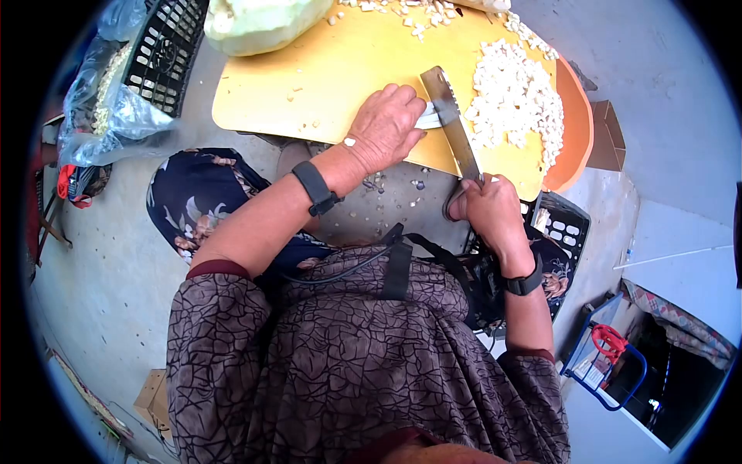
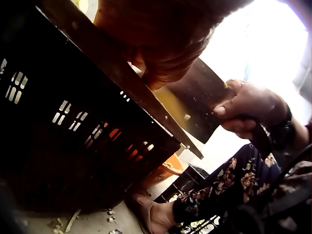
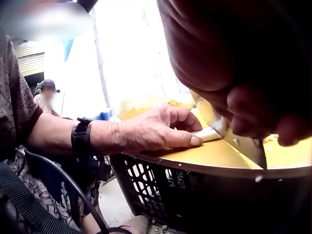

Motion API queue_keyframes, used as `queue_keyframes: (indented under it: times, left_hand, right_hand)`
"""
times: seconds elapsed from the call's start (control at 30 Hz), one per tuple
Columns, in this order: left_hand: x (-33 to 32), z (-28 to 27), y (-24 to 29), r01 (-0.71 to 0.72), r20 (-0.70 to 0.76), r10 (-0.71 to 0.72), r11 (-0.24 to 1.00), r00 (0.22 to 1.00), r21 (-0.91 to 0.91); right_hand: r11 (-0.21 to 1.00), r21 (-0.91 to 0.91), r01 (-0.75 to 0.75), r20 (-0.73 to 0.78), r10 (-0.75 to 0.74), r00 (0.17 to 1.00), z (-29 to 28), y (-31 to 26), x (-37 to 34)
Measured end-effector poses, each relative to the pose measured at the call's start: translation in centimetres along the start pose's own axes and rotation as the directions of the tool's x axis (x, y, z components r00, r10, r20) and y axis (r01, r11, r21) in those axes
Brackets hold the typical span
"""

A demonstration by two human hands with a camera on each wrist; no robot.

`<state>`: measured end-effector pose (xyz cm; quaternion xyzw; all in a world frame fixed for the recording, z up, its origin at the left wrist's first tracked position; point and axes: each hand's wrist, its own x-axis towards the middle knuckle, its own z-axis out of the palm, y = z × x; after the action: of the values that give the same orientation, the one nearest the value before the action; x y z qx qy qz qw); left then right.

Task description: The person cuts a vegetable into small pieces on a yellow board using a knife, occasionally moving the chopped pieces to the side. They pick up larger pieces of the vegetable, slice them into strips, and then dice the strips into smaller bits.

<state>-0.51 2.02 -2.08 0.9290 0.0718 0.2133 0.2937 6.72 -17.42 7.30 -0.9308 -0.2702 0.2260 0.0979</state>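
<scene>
My right hand grips the handle of a wide-bladed cleaver. The blade stands on edge across white vegetable strips on a yellow cutting board. With bent fingers, my left hand holds those strips down, just left of the blade. In the right wrist view, thumb and fingertips pinch the white strips close beside the cleaver. A heap of small white cubes lies right of the blade. The left wrist view has the cleaver beyond the dark board edge.
A large peeled pale green gourd sits at the board's far left. An orange basin stands under the right edge. Black crates are at left and below the board; a clear plastic bag hangs nearby. Scraps litter the floor.
</scene>
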Motion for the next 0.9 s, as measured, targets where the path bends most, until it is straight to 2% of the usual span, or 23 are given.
queue_keyframes:
  times: [0.1, 0.17, 0.23, 0.3, 0.33, 0.5, 0.9]
  left_hand:
    - [-0.1, -0.3, -0.1, -0.016, -0.009, 0.016, 1.0, 1.0, -0.01]
    - [-0.2, -0.6, -0.1, -0.024, -0.017, 0.024, 1.0, 1.0, -0.006]
    - [-0.4, -1.1, 0.0, -0.017, -0.013, 0.018, 1.0, 1.0, 0.011]
    - [-0.7, -1.4, -0.1, 0.004, -0.007, -0.003, 1.0, 1.0, 0.023]
    - [-0.6, -1.3, -0.1, 0.013, -0.003, -0.013, 1.0, 1.0, 0.026]
    - [-0.6, -0.8, -0.4, -0.016, -0.006, 0.016, 1.0, 1.0, 0.002]
    - [-0.6, -0.2, -0.2, -0.027, -0.051, 0.026, 0.999, 0.998, -0.022]
  right_hand:
    - [0.996, 0.074, -0.052, 0.007, 0.052, 0.999, 1.5, 1.7, 1.5]
    - [0.974, 0.219, -0.059, -0.046, 0.071, 0.996, 2.1, 2.8, 1.7]
    - [0.964, 0.257, -0.071, -0.056, 0.089, 0.995, 1.7, 2.4, 1.5]
    - [0.976, 0.194, -0.101, -0.034, 0.11, 0.993, 0.6, 1.9, 0.7]
    - [0.967, 0.241, -0.081, -0.048, 0.095, 0.994, 0.5, 2.1, 0.4]
    - [0.984, 0.18, 0.001, -0.031, 0.004, 1.0, -0.8, 0.6, -1.2]
    - [0.998, 0.022, 0.058, 0.034, -0.059, 0.998, -0.3, -0.2, 0.1]
